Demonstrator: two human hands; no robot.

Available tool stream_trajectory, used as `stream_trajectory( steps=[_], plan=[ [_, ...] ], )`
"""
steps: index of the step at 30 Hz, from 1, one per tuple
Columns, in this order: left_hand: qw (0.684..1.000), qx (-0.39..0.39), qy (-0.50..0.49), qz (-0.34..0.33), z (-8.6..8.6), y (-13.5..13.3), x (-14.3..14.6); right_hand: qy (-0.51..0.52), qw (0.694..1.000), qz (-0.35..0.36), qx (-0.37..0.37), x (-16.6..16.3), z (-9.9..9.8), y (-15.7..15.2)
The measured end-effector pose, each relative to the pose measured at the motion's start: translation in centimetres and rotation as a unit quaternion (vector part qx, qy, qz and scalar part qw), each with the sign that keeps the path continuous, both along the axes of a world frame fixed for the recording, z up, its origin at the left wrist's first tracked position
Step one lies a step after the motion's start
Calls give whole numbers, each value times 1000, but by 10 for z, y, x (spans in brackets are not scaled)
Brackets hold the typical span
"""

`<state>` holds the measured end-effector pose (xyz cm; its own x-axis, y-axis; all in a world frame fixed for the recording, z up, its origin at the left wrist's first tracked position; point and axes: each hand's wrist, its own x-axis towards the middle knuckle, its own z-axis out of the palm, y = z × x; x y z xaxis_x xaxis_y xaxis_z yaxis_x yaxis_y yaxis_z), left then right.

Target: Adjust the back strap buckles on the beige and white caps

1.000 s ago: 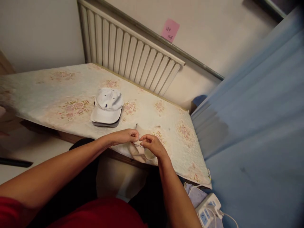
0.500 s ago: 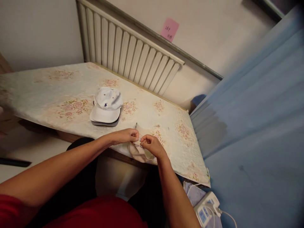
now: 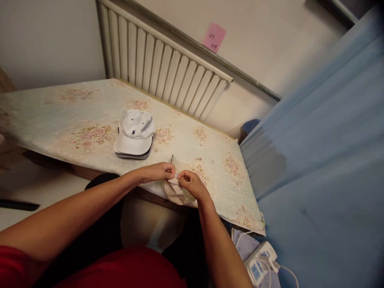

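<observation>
A beige cap point(image 3: 175, 195) sits at the front edge of the table, partly hidden behind my hands. The fingers of my left hand point(image 3: 165, 171) are pinched on its band. Close beside it, my right hand point(image 3: 192, 184) pinches the same band, thumb against fingers. A small pale piece shows between the two sets of fingertips, too small to make out. Farther back to the left, a white cap point(image 3: 135, 130) with a small dark emblem rests on top of a grey cap point(image 3: 139, 156), of which mostly the brim shows.
A flowered cloth point(image 3: 186, 132) covers the table. Behind it stands a white radiator point(image 3: 162, 60) against the wall, below a pink note point(image 3: 214, 37). A blue curtain point(image 3: 324, 160) hangs on the right. At lower right is a white power strip point(image 3: 261, 262) with cords.
Both hands keep their pinch on the beige cap, with only a very slight shift of the right fingers. The stacked caps have not moved.
</observation>
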<state>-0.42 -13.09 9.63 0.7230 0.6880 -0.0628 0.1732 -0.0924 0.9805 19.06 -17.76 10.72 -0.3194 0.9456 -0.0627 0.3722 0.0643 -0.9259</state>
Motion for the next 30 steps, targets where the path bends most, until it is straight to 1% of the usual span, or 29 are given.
stream_trajectory(
  steps=[7,12,18,22,26,28,30],
  plan=[
    [1000,-5,2,2,0,-1,0,-43,998,-6,42,-5,-1,-3],
    [1000,-15,-12,-4,-2,-2,0,-15,1000,-6,19,-4,-4,-2],
    [1000,-20,-8,2,-3,-3,0,-4,1000,-9,18,-5,-5,-1],
    [1000,-26,-13,4,-2,-4,0,9,1000,-24,16,-8,-6,-2],
    [1000,-22,-20,4,-4,-3,-1,30,999,-24,-6,-11,-6,-1],
    [1000,-21,-23,2,-4,-3,-3,45,998,-41,-2,-8,-5,-2],
    [1000,-10,-15,1,-3,-3,-4,56,994,-95,25,-3,-4,-4]
  ],
)
